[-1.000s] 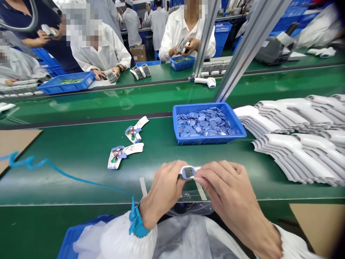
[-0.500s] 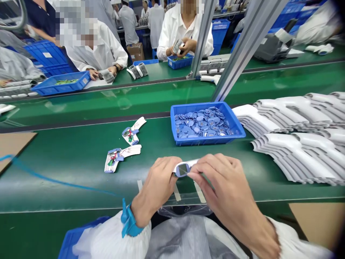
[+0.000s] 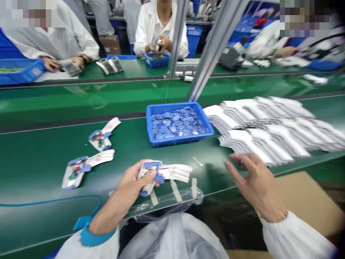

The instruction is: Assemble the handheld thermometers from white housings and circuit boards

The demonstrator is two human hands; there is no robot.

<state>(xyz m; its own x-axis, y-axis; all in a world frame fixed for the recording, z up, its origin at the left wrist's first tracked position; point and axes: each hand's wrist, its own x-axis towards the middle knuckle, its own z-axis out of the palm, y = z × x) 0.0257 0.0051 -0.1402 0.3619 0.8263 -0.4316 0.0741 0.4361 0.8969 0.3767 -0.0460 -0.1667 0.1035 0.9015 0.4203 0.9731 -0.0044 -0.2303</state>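
My left hand [image 3: 134,180] grips a half-built thermometer gun housing [image 3: 176,172], thumb pressed on its blue inner parts, the white handle pointing right. My right hand [image 3: 256,183] is off it, fingers apart, holding nothing, in front of the stacked white housing shells [image 3: 245,144]. Two more open housings, an upper one [image 3: 101,138] and a lower one [image 3: 78,171], lie to the left with wires and green boards showing. Behind my left hand stands a blue bin [image 3: 180,140] filled with small blue oval parts [image 3: 172,122].
Tape strips [image 3: 176,190] and a plastic bag [image 3: 161,205] are at the front edge. A blue wrist cord [image 3: 54,201] runs left. Cardboard [image 3: 304,201] lies at the right. Metal posts [image 3: 215,46] rise beyond the bin; co-workers sit across the belt.
My right hand has let go of the housing and moved right toward the stacked shells. My left hand has turned the housing so its open inside faces up. The view has shifted right.
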